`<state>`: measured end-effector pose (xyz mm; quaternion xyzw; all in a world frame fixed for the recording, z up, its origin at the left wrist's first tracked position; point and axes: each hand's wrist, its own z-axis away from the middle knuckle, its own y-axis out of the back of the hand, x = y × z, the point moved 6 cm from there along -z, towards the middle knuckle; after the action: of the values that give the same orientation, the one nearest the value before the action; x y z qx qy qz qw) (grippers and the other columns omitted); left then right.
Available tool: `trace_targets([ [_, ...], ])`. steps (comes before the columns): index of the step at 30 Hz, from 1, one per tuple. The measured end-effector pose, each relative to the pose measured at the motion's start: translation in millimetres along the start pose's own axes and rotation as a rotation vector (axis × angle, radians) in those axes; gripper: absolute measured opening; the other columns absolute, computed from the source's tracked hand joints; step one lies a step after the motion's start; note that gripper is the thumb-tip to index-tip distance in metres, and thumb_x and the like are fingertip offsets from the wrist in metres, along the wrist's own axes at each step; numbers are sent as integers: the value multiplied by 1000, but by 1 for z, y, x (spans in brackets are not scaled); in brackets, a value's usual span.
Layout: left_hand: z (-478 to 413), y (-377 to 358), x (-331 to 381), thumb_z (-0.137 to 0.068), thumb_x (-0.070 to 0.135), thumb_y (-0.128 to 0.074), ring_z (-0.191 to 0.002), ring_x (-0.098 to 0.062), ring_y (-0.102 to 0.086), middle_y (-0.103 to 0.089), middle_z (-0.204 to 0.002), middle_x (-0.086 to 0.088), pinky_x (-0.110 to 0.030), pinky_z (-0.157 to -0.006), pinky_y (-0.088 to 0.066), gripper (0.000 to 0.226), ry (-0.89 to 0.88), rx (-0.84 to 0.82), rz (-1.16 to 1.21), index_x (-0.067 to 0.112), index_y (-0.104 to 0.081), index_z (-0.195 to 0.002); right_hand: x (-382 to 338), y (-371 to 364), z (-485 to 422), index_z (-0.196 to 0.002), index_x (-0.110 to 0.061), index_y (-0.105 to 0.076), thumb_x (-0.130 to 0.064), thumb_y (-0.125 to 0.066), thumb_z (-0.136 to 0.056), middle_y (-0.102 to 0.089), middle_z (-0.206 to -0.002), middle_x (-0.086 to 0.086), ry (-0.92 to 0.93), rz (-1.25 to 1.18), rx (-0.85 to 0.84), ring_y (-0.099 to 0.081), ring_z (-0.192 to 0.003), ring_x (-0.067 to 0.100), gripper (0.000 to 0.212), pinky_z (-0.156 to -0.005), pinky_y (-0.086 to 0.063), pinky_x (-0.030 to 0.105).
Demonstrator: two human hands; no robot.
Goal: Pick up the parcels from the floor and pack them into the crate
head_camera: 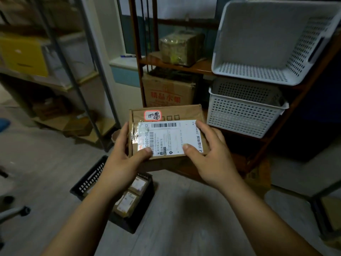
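both hands held one cardboard parcel up in the air. the left hand and right hand each curled round a side, thumbs pressed on its white label. it hung above and just beyond the black crate on the floor, where at least two labelled parcels already lay. the job looked partly done, this one not yet in. whether more waited on the floor i could not tell. the left forearm hid part of the crate. a wooden shelf with white baskets stood close on the right, a metal rack on the left.
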<state>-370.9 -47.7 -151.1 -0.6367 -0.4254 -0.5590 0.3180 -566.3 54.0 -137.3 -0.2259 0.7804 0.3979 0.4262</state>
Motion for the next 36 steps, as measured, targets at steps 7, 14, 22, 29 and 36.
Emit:
trace_targets([
  [7, 1, 135, 4, -66, 34, -72, -118, -5, -54, -54, -133, 14, -36, -99, -45, 89, 26, 50, -38, 43, -27, -142, -61, -122, 2, -139, -43, -32, -40, -71, -75, -24, -120, -29, 48, -27, -153, -27, -103, -32, 75, -73, -28, -10],
  [14, -17, 253, -7, -83, 12, -65, -100, 2, -62, -58, -122, 16, -15, -72, -52, 77, 97, 52, -40, 38, -25, -144, -103, -227, -4, -140, -46, -28, -35, -74, -76, -19, -142, -25, 48, 7, -202, -28, -123, -2, 80, -96, -28, 18],
  [22, -68, 306, -31, -93, 20, -52, -90, -1, -67, -69, -102, 17, -9, -63, -50, 45, 176, 77, -95, 43, -42, -129, -104, -295, -51, -142, -43, -30, -32, -72, -78, -22, -145, -17, 39, -4, -188, -27, -124, -3, 77, -94, -25, 10],
  [29, -139, 340, -63, -90, 17, -56, -83, 2, -67, -63, -111, 9, -8, -56, -48, 53, 282, 115, -140, 34, -35, -135, -77, -358, -123, -142, -44, -27, -40, -71, -77, -22, -148, -16, -28, -50, -286, -28, -131, 5, 79, -106, -37, 38],
  [36, -203, 365, -95, -91, 20, -55, -91, -8, -68, -64, -111, 8, -27, -76, -54, 48, 341, 75, -174, 47, -37, -125, -49, -408, -172, -139, -51, -25, -39, -68, -81, -23, -142, -26, -87, -47, -290, -28, -120, -3, 73, -101, -41, 36],
])
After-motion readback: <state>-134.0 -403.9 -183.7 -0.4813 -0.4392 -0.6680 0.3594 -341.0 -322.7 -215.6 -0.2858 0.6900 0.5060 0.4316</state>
